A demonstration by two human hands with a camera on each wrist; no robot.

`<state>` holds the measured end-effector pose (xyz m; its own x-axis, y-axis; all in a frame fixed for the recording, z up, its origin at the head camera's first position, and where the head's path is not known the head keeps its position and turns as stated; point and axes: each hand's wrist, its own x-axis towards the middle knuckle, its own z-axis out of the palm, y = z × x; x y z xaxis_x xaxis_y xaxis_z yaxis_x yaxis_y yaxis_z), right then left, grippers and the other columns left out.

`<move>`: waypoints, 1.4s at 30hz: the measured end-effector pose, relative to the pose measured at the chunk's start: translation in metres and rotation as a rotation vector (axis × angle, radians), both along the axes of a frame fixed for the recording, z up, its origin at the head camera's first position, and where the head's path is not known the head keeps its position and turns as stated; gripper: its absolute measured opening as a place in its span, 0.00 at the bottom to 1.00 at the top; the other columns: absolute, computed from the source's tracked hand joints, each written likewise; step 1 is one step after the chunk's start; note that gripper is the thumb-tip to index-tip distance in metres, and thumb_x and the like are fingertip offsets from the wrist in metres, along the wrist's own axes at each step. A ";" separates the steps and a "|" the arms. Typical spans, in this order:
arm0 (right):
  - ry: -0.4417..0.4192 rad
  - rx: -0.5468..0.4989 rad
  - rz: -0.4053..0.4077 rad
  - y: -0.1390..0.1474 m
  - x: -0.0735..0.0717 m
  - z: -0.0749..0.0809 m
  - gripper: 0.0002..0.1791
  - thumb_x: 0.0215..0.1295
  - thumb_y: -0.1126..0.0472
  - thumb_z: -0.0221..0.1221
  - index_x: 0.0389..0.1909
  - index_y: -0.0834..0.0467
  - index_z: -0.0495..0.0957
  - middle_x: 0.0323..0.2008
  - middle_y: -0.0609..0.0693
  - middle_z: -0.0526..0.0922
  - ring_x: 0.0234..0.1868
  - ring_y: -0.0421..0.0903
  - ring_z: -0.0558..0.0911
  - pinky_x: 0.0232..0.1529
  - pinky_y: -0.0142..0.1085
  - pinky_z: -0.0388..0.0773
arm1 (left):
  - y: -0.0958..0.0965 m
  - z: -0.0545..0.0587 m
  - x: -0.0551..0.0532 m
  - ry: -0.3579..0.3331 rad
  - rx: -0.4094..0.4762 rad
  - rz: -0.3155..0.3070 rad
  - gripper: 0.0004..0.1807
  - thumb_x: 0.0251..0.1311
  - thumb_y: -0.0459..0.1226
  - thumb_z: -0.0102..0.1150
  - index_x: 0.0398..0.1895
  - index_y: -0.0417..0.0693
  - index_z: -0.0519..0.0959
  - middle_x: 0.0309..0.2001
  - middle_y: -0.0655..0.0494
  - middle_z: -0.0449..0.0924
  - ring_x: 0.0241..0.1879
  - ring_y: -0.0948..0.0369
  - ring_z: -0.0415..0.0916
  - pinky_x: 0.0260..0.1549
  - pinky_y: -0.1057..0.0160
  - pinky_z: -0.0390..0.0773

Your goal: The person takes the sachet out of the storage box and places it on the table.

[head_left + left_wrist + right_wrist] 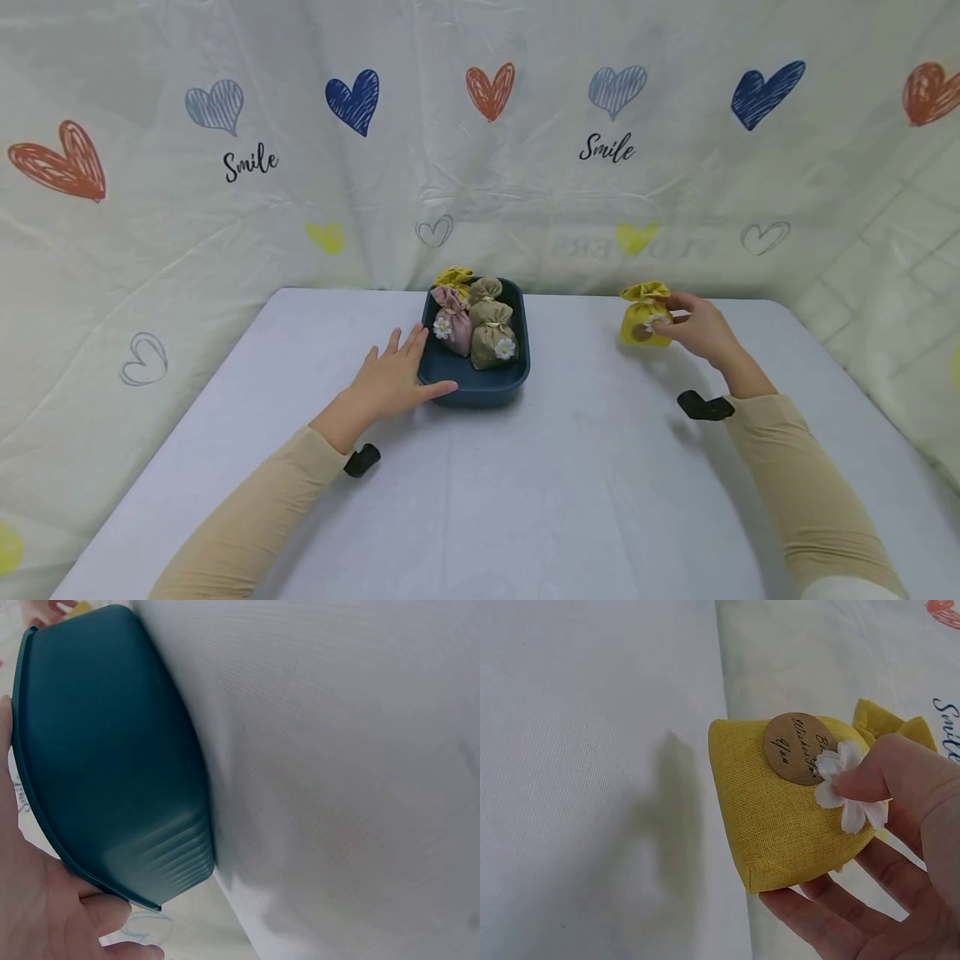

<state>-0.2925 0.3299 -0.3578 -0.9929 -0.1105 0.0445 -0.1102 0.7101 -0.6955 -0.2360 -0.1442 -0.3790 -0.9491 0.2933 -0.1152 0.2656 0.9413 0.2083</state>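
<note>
A yellow cloth pouch with a white flower and a round brown tag is pinched in my right hand, thumb on the flower and fingers behind. In the head view the pouch is at the table's back right. My left hand lies with spread, straight fingers along the left rim of a dark teal plastic basin; the left wrist view shows fingers touching that rim. Inside the basin are a pink pouch and a beige pouch, both with white flowers, and behind them another beige pouch and a yellow pouch.
The white-covered table reaches back to a pale curtain printed with hearts and "Smile" lettering. Black wrist cameras project below both hands.
</note>
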 end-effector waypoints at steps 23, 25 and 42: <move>-0.144 -0.075 0.035 0.030 -0.011 -0.020 0.44 0.75 0.54 0.61 0.78 0.73 0.50 0.74 0.74 0.56 0.70 0.71 0.64 0.46 0.28 0.79 | 0.000 0.002 0.002 -0.008 0.025 -0.003 0.63 0.61 0.74 0.50 0.84 0.45 0.40 0.83 0.49 0.37 0.80 0.42 0.34 0.71 0.31 0.43; -0.150 -0.078 0.038 0.034 -0.012 -0.022 0.44 0.75 0.54 0.60 0.78 0.73 0.49 0.74 0.74 0.56 0.71 0.71 0.64 0.46 0.27 0.79 | 0.000 0.002 0.001 -0.007 0.025 -0.004 0.63 0.61 0.75 0.49 0.84 0.45 0.40 0.83 0.48 0.37 0.80 0.42 0.34 0.71 0.31 0.43; -0.172 -0.101 0.051 0.050 -0.015 -0.027 0.45 0.76 0.50 0.59 0.80 0.67 0.49 0.77 0.70 0.52 0.74 0.69 0.59 0.63 0.50 0.70 | 0.001 0.003 0.003 0.002 0.020 -0.004 0.62 0.62 0.74 0.50 0.84 0.44 0.41 0.83 0.48 0.37 0.80 0.41 0.35 0.71 0.30 0.44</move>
<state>-0.3077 0.3803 -0.3848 -0.9801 -0.1645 -0.1114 -0.0181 0.6323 -0.7745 -0.2332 -0.1436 -0.3757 -0.9480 0.2993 -0.1079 0.2698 0.9360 0.2262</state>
